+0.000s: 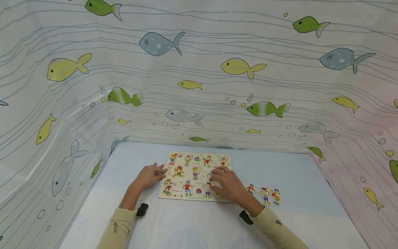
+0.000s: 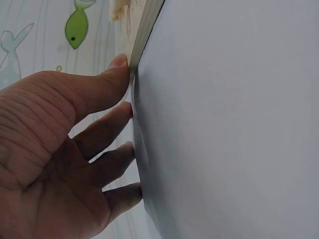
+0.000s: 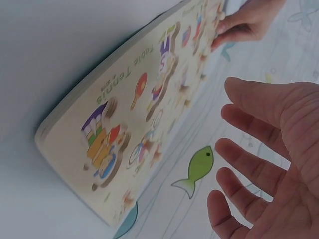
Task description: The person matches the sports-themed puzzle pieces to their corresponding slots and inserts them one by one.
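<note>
A wooden puzzle board with sports figures lies flat on the table. My left hand is at the board's left edge, and in the left wrist view its thumb touches the board's edge while the other fingers reach down to the tabletop. Over the board's right part hovers my right hand, its fingers loosely bent and nothing between them. In the right wrist view a figure piece sits near the "Table Tennis" lettering, standing slightly proud of the board. The right hand hides part of the board in the head view.
Three loose figure pieces lie right of the board, among them one with a purple cap and one in yellow. Black wrist straps show below both hands. A fish-patterned sheet rises behind and beside the table.
</note>
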### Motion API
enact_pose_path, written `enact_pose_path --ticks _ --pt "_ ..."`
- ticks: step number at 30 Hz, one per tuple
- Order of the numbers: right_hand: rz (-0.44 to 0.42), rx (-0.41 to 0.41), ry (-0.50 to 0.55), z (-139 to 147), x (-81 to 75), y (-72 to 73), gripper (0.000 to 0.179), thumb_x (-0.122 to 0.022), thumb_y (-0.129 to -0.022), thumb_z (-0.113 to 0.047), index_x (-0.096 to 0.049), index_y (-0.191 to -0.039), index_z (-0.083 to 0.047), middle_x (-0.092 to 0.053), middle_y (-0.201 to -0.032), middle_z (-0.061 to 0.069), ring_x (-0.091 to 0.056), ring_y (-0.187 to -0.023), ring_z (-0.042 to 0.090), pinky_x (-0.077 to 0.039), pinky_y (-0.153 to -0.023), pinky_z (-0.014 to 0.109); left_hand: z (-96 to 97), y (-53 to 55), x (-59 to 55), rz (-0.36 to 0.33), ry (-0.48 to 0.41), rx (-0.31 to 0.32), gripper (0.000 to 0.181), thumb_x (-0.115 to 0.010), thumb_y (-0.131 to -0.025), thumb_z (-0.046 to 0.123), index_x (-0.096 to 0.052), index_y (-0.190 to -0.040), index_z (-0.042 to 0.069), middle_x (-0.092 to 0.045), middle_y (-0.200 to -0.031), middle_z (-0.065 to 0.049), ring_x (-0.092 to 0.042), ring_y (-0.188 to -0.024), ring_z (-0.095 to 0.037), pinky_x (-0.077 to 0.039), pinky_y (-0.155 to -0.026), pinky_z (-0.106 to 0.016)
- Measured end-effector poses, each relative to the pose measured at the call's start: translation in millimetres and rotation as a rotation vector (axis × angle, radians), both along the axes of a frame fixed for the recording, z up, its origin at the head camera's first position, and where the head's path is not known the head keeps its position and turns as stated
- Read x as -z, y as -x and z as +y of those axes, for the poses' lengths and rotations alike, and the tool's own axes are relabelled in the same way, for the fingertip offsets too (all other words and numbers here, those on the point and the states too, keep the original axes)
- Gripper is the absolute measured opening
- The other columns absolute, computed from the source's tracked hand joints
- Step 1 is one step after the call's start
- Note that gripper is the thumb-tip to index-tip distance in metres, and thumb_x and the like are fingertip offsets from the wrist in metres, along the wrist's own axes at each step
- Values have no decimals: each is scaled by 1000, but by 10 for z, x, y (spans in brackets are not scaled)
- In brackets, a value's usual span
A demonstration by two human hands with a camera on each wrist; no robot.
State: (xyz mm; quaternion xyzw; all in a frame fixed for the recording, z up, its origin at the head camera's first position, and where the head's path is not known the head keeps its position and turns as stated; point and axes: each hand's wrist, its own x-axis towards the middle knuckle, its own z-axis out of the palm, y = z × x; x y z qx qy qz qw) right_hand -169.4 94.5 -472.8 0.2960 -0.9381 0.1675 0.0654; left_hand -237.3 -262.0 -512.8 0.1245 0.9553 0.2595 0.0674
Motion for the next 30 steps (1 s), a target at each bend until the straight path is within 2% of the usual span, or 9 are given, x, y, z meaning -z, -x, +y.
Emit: enact_pose_path --ticks 8,17,30 --pt "23 19 30 151 -17 -54 22 -80 -85 -26 -73 -104 -18 -64 -123 5 -49 -123 29 -47 -91 54 -14 -2 12 -5 -28 -6 34 -72 -91 24 -70 -121 10 -55 -137 -13 -33 -138 -45 -23 -112 -63" --pt "16 86 37 335 -32 -100 21 -79 -85 -28 -73 -102 -18 -64 -125 5 -49 -125 29 -45 -95 53 -22 4 15 -1 -31 -7 33 -72 -91 23 -70 -121 10 -55 -137 -14 -33 -138 -45 -23 -111 -64" --pt "15 153 -13 635 33 -130 22 -83 -81 -27 -74 -100 -19 -64 -123 4 -50 -122 28 -47 -93 54 -15 7 17 8 -27 6 34 -72 -91 26 -71 -121 10 -56 -137 -14 -34 -138 -46 -23 -112 -63"
